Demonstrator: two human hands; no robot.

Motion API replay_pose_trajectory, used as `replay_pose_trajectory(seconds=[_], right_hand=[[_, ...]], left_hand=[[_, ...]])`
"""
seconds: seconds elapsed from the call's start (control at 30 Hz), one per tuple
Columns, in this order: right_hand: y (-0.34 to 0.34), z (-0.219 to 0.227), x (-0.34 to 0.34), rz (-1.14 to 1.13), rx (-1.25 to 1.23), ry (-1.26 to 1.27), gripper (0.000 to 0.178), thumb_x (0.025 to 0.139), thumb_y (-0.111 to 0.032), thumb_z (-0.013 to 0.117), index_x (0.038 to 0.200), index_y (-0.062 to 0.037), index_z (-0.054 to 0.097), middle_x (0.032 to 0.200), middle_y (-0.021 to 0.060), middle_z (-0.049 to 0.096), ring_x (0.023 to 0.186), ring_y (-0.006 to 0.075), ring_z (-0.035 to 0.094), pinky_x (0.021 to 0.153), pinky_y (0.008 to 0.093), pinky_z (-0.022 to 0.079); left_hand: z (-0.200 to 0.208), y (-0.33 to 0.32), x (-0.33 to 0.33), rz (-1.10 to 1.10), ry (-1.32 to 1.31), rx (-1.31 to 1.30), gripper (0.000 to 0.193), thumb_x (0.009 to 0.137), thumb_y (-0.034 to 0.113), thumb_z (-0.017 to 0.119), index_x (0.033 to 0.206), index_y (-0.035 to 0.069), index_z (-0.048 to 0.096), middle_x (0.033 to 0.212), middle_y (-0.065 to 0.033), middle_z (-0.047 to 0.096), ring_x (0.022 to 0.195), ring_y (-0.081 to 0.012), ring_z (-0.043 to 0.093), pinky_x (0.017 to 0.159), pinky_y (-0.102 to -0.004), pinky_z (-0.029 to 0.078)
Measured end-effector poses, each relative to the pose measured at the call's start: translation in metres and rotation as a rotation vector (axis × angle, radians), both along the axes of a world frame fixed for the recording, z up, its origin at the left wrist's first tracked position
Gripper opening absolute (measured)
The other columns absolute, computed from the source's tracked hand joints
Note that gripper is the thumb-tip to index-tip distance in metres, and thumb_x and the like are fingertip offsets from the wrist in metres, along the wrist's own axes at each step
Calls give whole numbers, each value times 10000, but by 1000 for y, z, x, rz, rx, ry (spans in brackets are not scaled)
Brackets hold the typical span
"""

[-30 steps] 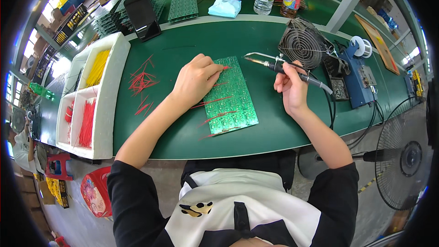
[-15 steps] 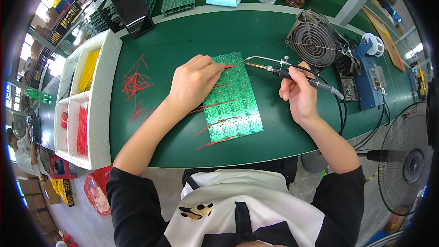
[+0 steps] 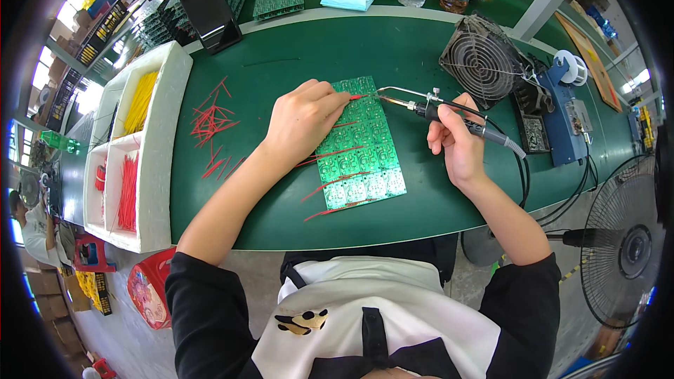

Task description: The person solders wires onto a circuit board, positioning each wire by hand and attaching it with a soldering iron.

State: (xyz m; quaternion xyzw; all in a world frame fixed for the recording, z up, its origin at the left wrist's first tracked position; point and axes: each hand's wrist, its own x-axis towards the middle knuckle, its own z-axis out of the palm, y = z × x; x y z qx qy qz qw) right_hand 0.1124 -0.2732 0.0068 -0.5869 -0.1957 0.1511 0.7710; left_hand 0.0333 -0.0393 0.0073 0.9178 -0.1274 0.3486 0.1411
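Note:
A green panel of circuit boards (image 3: pixel 372 158) lies on the green tabletop in front of me. Several red wires (image 3: pixel 337 184) stick out from its left side in rows. My left hand (image 3: pixel 302 123) rests over the panel's upper left, its fingers pinching a red wire (image 3: pixel 357 96) against the boards. In my right hand (image 3: pixel 458 142) is a soldering iron (image 3: pixel 430 110), gripped like a pen. A thin curved metal tube is fixed along the iron. Tube and iron tip both point at the panel's upper right, close to the pinched wire's end.
Loose red wires (image 3: pixel 210 123) are scattered left of my arm, beside a white foam box (image 3: pixel 151 200) of red and yellow wires. A phone (image 3: pixel 209 14) stands behind. At the right are a square fan (image 3: pixel 479 63), a blue soldering station (image 3: pixel 565 119) and a floor fan (image 3: pixel 632 253).
The iron tip has shifted slightly to the right and down, away from the wire's end. My left hand still pinches the wire.

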Motion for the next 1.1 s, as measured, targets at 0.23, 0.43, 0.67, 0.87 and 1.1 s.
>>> replay_pose_trajectory(seconds=[0.23, 0.43, 0.67, 0.87, 1.1], right_hand=[[1, 3, 0, 16, 6, 2, 179, 872, -162, 560, 802, -69, 425, 604, 103, 563, 442, 117, 489, 409, 228, 383], [2, 0, 0, 21, 19, 5, 178, 873, -159, 560, 801, -63, 427, 601, 104, 561, 439, 117, 488, 409, 227, 384], [1, 2, 0, 8, -5, -9, 175, 873, -153, 557, 799, -59, 429, 598, 107, 561, 435, 116, 485, 405, 226, 382], [2, 1, 0, 7, -14, -4, 173, 873, -150, 554, 797, -59, 429, 596, 106, 559, 434, 116, 483, 404, 227, 382], [1, 2, 0, 5, -28, -8, 184, 873, -167, 556, 796, -60, 428, 592, 103, 557, 433, 111, 479, 403, 227, 378]], left_hand=[[1, 0, -1, 4, -11, 13, 106, 723, 62, 674, 827, 83, 682, 677, -20, 565, 635, -178, 556, 532, -299, 459], [-1, 1, -1, 4, -16, 12, 104, 721, 59, 675, 823, 83, 679, 672, -17, 560, 627, -178, 551, 523, -298, 453], [1, 0, 0, 12, -9, 26, 109, 716, 61, 678, 823, 84, 680, 676, -18, 559, 631, -177, 553, 526, -299, 454], [-1, 1, 0, 2, -14, 23, 112, 715, 61, 677, 824, 85, 682, 683, -19, 562, 634, -178, 555, 529, -301, 457], [-1, 1, 0, 7, -16, 19, 115, 714, 63, 675, 825, 93, 683, 681, -18, 559, 636, -178, 556, 528, -301, 457]])
